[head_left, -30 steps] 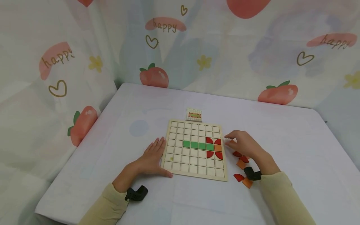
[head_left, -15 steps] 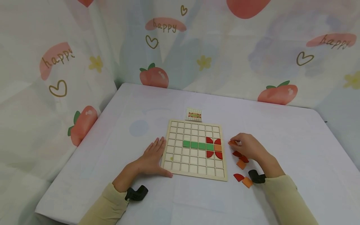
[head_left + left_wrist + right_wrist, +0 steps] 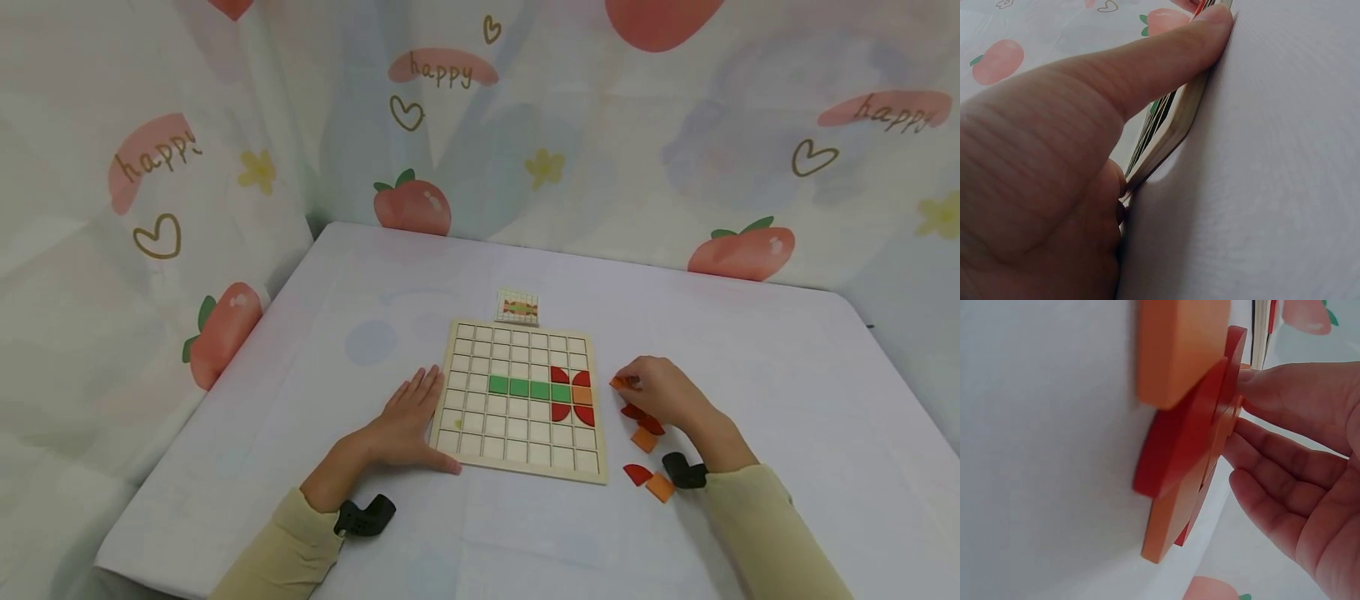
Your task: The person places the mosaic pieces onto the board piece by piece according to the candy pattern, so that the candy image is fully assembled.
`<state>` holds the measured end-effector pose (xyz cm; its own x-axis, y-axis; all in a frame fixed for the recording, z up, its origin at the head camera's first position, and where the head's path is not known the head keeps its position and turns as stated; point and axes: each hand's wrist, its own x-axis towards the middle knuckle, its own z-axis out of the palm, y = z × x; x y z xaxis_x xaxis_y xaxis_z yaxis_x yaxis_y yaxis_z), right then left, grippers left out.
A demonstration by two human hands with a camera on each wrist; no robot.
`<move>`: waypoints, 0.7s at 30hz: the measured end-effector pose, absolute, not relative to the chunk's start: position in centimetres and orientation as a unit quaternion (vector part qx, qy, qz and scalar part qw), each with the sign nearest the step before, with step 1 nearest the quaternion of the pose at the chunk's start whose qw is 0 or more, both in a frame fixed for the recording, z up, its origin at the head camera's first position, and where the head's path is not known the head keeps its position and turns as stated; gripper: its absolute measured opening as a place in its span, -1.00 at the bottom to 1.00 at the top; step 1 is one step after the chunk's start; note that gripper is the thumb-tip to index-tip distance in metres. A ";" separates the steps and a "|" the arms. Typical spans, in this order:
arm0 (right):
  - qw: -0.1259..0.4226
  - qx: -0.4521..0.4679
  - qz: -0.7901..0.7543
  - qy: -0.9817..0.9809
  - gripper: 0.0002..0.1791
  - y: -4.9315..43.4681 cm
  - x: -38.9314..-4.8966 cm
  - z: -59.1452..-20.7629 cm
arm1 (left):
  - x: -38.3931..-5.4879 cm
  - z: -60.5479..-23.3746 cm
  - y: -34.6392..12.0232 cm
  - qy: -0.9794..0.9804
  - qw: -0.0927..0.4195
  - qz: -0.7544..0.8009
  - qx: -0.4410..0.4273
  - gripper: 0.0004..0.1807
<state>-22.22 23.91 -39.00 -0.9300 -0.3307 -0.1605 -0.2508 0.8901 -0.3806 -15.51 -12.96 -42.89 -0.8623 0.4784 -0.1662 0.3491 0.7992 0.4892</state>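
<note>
A wooden grid board (image 3: 497,448) lies flat on the table. A row of green square tiles (image 3: 519,387), an orange square and several red quarter-round tiles (image 3: 560,412) fill some of its cells. My left hand (image 3: 405,425) rests at the board's lower left corner, fingers straight along the left edge and thumb along the near edge. Right of the board, my right hand (image 3: 663,390) pinches an orange tile (image 3: 617,382) between thumb and fingers, low over the table. In the right wrist view, the fingers partly hide this tile.
Loose red quarter-round tiles (image 3: 637,474) and orange square tiles (image 3: 661,487) lie right of the board, some overlapping beneath my right hand. Behind the board is a small pattern card (image 3: 517,307). A printed curtain (image 3: 600,200) stands along the back and left of the table.
My right hand has drawn back from the board's right edge, slightly right and nearer, and now pinches an orange tile. The left hand and board have stayed in place.
</note>
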 end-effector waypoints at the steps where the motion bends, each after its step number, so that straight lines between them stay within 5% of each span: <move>1: 0.113 -0.149 -0.180 0.966 -0.72 23.9 -22.3 -39.0 | -15.5 -42.9 -13.0 0.937 0.143 0.229 0.220 0.40; 21: 0.090 -0.176 -0.198 0.960 -0.74 22.8 -22.3 -38.5 | -15.6 -43.0 -12.9 0.939 0.139 0.223 0.222 0.41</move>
<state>-22.35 22.76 -38.48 -0.9219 -0.3733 -0.1035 -0.3016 0.8594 -0.4128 -15.55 -12.94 -42.99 -0.8628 0.4789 -0.1620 0.3552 0.8022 0.4799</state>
